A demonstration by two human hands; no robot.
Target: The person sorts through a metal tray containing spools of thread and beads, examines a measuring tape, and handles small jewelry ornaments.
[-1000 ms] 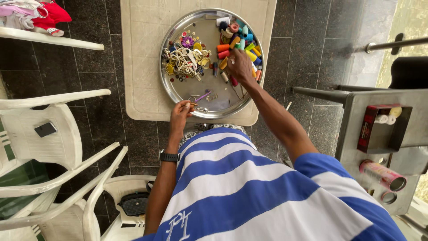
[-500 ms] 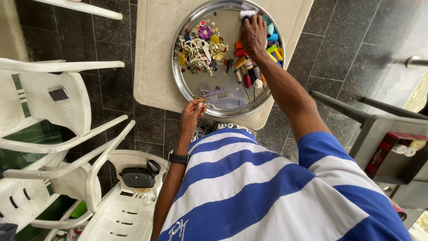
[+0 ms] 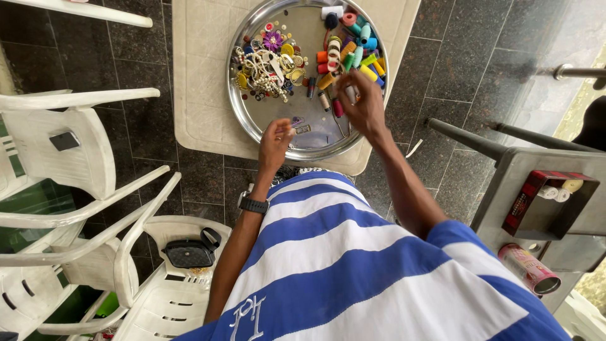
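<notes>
A round silver tray (image 3: 252, 123) sits on a cream plastic table (image 3: 202, 76). It holds a pile of buttons and trinkets (image 3: 268, 63) on its left and several coloured thread spools (image 3: 353, 47) on its right. My right hand (image 3: 361, 104) hovers over the tray's right half with its fingers pinched on a small light spool (image 3: 349, 93). My left hand (image 3: 275, 140) rests at the tray's near rim, fingers closed on a small thin item I cannot make out. A black watch (image 3: 253, 204) is on my left wrist.
White plastic chairs (image 3: 76, 158) stand at the left, one with a black pouch (image 3: 189, 252) on its seat. At the right, a grey metal stand (image 3: 543, 189) carries a red box with spools (image 3: 546, 202) and a pink can (image 3: 529, 268). The floor is dark tile.
My right hand has drawn back from the far spools toward the tray's middle, now pinching a spool. The left hand stays at the near rim. The view has shifted.
</notes>
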